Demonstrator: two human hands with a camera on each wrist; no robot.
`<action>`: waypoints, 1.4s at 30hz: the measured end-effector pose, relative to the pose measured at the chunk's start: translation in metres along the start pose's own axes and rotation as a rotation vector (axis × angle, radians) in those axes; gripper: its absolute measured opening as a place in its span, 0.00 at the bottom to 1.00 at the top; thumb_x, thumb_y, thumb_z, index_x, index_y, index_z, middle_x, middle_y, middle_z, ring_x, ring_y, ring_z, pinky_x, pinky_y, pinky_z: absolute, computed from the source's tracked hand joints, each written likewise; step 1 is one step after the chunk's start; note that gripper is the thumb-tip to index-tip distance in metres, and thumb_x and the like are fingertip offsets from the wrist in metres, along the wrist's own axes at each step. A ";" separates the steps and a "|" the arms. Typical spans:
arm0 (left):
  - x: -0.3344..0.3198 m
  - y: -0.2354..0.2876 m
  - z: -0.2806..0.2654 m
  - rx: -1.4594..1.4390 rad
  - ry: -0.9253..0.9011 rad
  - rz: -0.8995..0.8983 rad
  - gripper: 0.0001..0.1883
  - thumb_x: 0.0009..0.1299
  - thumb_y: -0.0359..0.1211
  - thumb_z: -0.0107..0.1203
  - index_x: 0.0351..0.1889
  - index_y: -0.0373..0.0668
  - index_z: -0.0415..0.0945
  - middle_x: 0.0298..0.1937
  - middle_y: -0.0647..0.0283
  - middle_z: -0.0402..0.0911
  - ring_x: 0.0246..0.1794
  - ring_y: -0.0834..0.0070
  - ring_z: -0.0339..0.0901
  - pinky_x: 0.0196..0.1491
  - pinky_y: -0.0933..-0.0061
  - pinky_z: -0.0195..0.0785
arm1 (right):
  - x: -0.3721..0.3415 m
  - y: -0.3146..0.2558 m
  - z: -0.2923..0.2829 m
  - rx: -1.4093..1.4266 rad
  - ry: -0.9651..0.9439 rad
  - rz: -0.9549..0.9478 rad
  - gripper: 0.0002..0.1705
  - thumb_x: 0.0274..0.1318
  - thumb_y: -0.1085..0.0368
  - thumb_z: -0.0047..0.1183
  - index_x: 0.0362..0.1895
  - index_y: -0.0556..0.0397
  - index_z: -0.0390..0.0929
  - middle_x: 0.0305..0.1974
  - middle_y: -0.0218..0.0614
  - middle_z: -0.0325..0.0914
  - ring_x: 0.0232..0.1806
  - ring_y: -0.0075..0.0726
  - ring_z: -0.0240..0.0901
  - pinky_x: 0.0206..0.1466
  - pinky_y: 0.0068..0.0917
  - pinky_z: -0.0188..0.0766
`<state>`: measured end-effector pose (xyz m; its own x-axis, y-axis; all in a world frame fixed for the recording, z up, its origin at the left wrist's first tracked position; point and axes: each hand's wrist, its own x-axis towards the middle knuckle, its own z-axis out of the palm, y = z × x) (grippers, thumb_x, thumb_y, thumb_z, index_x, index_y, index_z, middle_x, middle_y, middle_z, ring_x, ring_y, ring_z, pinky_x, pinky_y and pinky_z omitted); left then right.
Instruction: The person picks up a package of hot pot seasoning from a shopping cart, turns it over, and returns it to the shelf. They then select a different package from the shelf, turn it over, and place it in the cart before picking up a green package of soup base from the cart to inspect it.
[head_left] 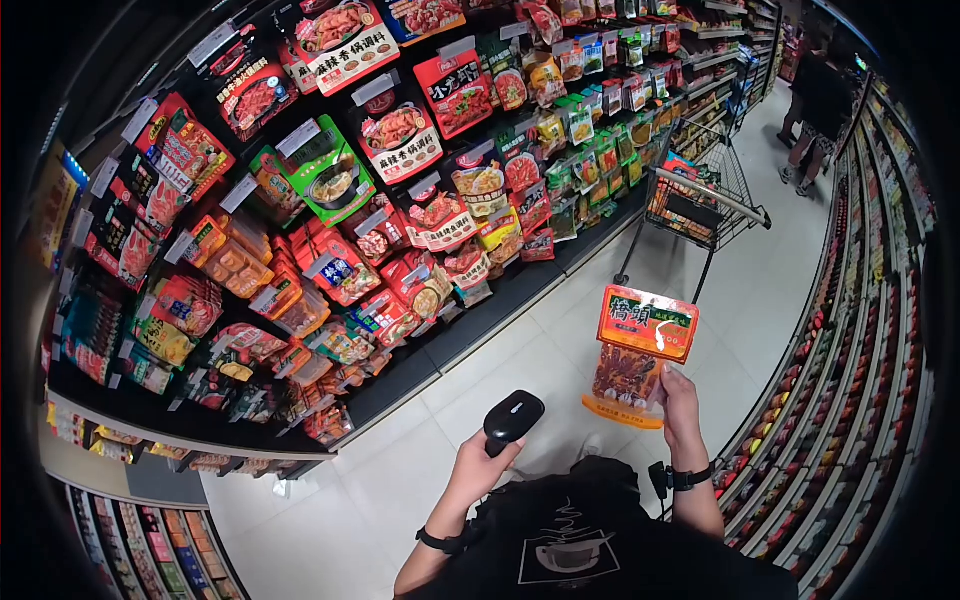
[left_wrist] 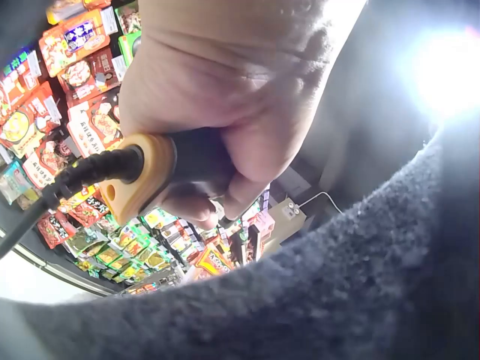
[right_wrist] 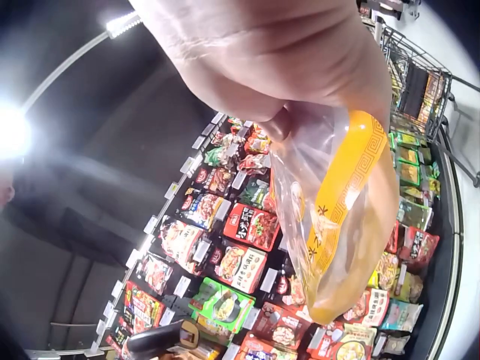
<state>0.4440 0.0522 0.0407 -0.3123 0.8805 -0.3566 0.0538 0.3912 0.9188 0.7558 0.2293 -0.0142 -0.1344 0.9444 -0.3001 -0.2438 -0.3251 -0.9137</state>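
In the head view the left hand (head_left: 478, 470) grips a black handheld scanner (head_left: 514, 416), its head tilted up toward the shelf. The left wrist view shows that hand (left_wrist: 225, 97) wrapped round the dark handle (left_wrist: 201, 154), with an orange-yellow base and a coiled black cable (left_wrist: 90, 174). At the right, the right hand (head_left: 681, 408) pinches the side edge of a red and orange seasoning packet (head_left: 628, 375), held upright with its front facing the head camera. From the right wrist, the clear and yellow packet (right_wrist: 337, 202) hangs from the right hand (right_wrist: 292, 67).
A slanted shelf of hanging seasoning packets (head_left: 400, 130) fills the left. Beyond the held packet stands a wire shopping cart (head_left: 700, 205) on pale floor tiles (head_left: 520, 360). Long shelves (head_left: 800, 400) line the right side. Another person (head_left: 815, 100) stands farther down the aisle.
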 end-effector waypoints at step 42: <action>0.318 0.139 0.148 -0.162 0.130 -0.005 0.14 0.74 0.39 0.70 0.43 0.39 0.82 0.23 0.70 0.81 0.20 0.87 0.74 0.25 0.81 0.64 | 0.337 -0.205 -0.023 -0.302 -0.249 -0.136 0.16 0.80 0.56 0.52 0.49 0.56 0.85 0.33 0.23 0.79 0.33 0.17 0.71 0.40 0.20 0.68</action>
<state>0.4925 0.4268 0.0299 -0.4321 0.8327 -0.3463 -0.0980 0.3384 0.9359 0.7820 0.6150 0.0655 -0.3576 0.9249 -0.1292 0.0124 -0.1336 -0.9910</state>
